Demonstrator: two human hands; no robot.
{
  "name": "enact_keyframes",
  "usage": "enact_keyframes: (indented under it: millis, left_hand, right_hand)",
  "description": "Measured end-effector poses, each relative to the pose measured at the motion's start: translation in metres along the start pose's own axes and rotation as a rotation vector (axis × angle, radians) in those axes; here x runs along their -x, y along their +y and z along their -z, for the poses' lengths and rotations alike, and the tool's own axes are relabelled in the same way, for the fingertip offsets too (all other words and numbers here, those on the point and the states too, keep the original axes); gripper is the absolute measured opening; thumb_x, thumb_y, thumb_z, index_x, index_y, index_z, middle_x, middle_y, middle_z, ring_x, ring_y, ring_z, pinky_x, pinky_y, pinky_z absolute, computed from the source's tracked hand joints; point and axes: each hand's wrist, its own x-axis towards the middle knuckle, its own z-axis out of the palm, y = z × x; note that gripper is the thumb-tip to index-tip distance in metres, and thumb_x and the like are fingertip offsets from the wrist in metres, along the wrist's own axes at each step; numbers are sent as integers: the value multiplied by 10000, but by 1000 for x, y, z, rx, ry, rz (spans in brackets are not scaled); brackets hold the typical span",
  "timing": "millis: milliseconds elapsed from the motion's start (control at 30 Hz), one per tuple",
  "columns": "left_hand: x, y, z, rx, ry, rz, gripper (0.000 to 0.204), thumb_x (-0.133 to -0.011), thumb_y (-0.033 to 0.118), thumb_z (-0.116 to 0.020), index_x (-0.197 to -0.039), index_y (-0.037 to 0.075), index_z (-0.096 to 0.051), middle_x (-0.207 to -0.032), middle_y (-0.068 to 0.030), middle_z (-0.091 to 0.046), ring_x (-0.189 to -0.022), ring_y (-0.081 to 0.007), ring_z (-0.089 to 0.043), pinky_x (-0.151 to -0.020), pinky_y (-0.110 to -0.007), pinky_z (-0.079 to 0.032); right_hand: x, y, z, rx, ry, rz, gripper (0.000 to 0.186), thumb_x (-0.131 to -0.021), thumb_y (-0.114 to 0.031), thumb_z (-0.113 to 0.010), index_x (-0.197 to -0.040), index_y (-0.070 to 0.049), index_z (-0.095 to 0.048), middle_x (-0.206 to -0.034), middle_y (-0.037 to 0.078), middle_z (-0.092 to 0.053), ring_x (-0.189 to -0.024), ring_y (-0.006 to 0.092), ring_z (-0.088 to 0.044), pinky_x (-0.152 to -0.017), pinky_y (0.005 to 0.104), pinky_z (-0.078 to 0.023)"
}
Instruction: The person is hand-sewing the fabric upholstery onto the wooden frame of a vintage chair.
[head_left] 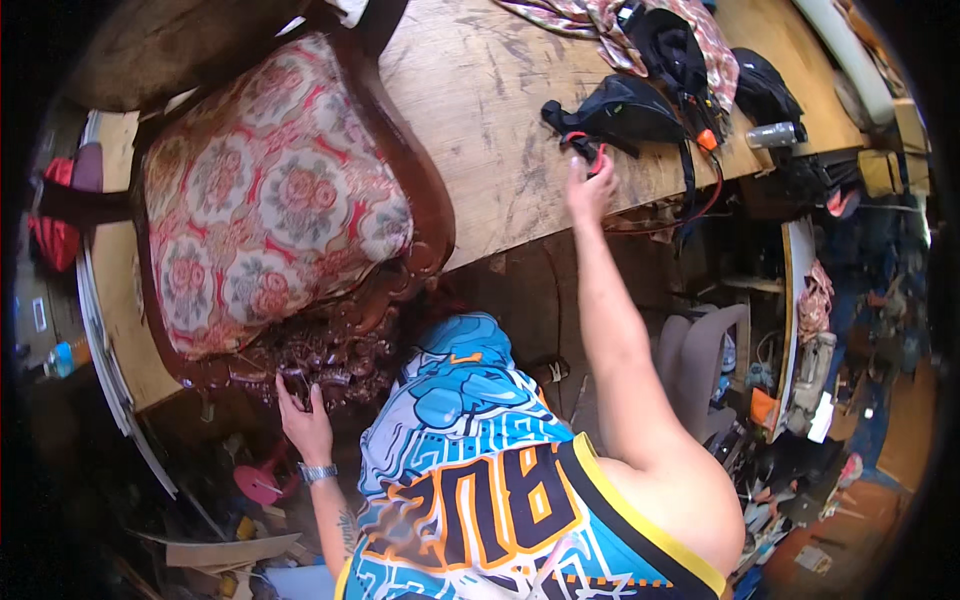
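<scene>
A chair with a floral red-and-cream padded panel (290,190) and a dark carved wooden frame (435,205) lies on the wooden table at the left. My left hand (308,425) is at the carved lower edge of the frame, its thumb and forefinger apart and nothing visible between them. Out over the table, my right arm stretches to the far right. There my right hand (592,190) is closed on a hand tool with red handles (600,158); the tool's kind is too small to tell. Just beyond it lies a black bag (625,108).
On the wooden tabletop (500,130), a patterned cloth (590,25), a second black bag (765,90) and a clear bottle (775,135) lie at the far right. A red cable hangs over the edge. Below stand a grey chair (700,360) and a pink stool (262,482), with scattered clutter.
</scene>
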Motion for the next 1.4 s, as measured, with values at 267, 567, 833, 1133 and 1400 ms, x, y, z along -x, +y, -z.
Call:
enact_keyframes:
  millis: [267, 567, 833, 1133, 1400]
  left_hand:
    - [-1, -22, 19, 47, -15, -109, 557, -830, 226, -692, -1335, 92, -497, -774, -63, -461, -655, -194, -470, -615, -324, -436]
    - [-3, -31, 18, 248, 186, -10, 437, -822, 200, -704, -1225, 65, -603, -668, -40, -414, -582, -160, -403, -546, -300, -389]
    - [-18, -58, 48, 285, -77, -167, 441, -805, 239, -708, -1212, 97, -617, -673, -57, -439, -583, -178, -442, -548, -319, -411]
    - [-31, -86, 54, 307, -135, -354, 365, -836, 239, -669, -1175, 112, -627, -681, -79, -484, -577, -220, -501, -551, -344, -435]
    - [-45, -91, 43, 422, -125, -405, 344, -837, 206, -676, -1168, 121, -640, -668, -68, -481, -558, -186, -478, -528, -320, -426]
  right_hand:
    - [-114, 48, -25, 466, -389, -101, 1042, -692, -780, -550, -1315, 52, -477, -1360, 281, -463, -1283, 390, -441, -1059, 439, -355]
    - [-130, 16, -38, 476, -659, -178, 885, -747, -659, -556, -1220, 89, -556, -1267, 257, -559, -1190, 345, -543, -1003, 417, -410]
    - [-129, 44, -24, -27, -356, -498, 657, -770, -493, -526, -1112, 59, -625, -1089, 199, -650, -980, 341, -619, -819, 440, -488]
    - [-91, -19, 52, -1214, -650, -277, 333, -961, -462, -483, -934, -149, -593, -789, 20, -616, -677, 175, -566, -575, 331, -429]
    - [248, -235, 106, -203, -866, 1128, 379, -755, -12, -608, -1130, 1, -557, -1152, 190, -551, -1093, 348, -525, -927, 408, -439]
